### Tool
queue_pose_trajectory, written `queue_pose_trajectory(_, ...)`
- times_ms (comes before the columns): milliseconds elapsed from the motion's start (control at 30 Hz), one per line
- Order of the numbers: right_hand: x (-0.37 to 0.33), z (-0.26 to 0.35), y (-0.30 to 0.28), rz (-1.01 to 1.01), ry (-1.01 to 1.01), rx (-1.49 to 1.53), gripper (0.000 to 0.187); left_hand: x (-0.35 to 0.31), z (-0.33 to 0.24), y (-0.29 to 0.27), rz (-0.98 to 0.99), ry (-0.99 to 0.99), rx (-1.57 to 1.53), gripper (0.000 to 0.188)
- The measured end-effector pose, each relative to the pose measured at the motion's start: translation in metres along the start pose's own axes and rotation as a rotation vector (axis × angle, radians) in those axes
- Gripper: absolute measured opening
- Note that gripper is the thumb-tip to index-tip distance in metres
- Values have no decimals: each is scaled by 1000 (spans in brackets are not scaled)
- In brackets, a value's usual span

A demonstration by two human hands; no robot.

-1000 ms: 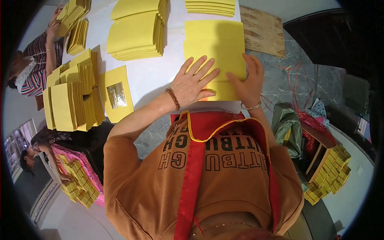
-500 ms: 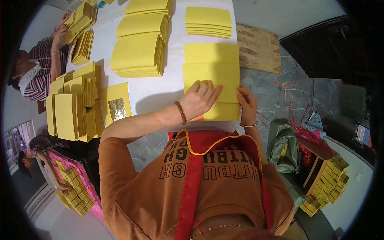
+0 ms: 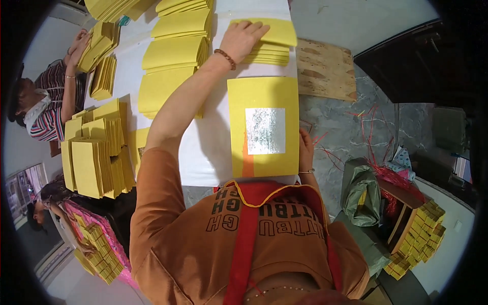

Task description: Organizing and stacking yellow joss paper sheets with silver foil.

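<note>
My left hand [image 3: 246, 38] reaches to the far side of the table, its fingers closed over a folded yellow paper [image 3: 279, 33] on top of a stack of folded yellow papers [image 3: 267, 55]. The right end of that top paper sits raised off the stack. In front of me lies a flat yellow paper [image 3: 238, 101] with a shiny silver square [image 3: 265, 131] and an orange streak [image 3: 248, 161] near its lower left. Beside its right edge is my right hand [image 3: 306, 152], low at the table's rim. Its fingers are partly hidden, so their grip is unclear.
Long piles of folded yellow paper [image 3: 170, 53] run up the white table [image 3: 203, 168]. More bundles [image 3: 94, 162] stand at the left, where a co-worker [image 3: 56, 96] handles yellow paper. A wooden board [image 3: 325, 68] and red strings [image 3: 373, 137] are at the right.
My left hand has moved away from me with the folded yellow paper to the far stack. The flat paper with the silver square is now uncovered. My right hand stays by the right edge.
</note>
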State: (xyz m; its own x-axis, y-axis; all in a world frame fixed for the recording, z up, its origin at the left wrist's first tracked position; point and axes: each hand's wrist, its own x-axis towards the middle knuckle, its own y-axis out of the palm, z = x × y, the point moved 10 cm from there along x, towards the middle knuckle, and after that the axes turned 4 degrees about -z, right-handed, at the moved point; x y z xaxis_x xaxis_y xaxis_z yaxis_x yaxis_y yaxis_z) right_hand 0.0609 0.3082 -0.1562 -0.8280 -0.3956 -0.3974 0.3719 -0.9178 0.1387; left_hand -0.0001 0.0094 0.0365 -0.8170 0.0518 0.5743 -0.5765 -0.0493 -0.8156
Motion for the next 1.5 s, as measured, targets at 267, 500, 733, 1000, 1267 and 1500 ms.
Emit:
queue_pose_trajectory(267, 18, 30, -10, 0, 20, -50, 26, -41, -7, 88, 355, -20, -5, 54)
queue_pose_trajectory(500, -162, 286, 202, 1357, -885, 8, 11, -66, -12, 79, 440, -56, -50, 70)
queue_pose_trajectory(733, -289, 296, 260, 2075, -646, 354, 25, -40, 1, 83, 506, -93, -199, 88)
queue_pose_trajectory(1000, -270, 294, 263, 1771, -703, 364, 27, -13, 10, 37, 285, -144, -393, 81)
queue_pose_trajectory(1267, -251, 286, 265, 1592, -684, 340, 29, -34, -70, -79, 140, -256, -774, 43)
queue_pose_trajectory(1500, -235, 282, 267, 1530, -637, 307, 31, -108, -173, -95, 415, 49, -701, 36)
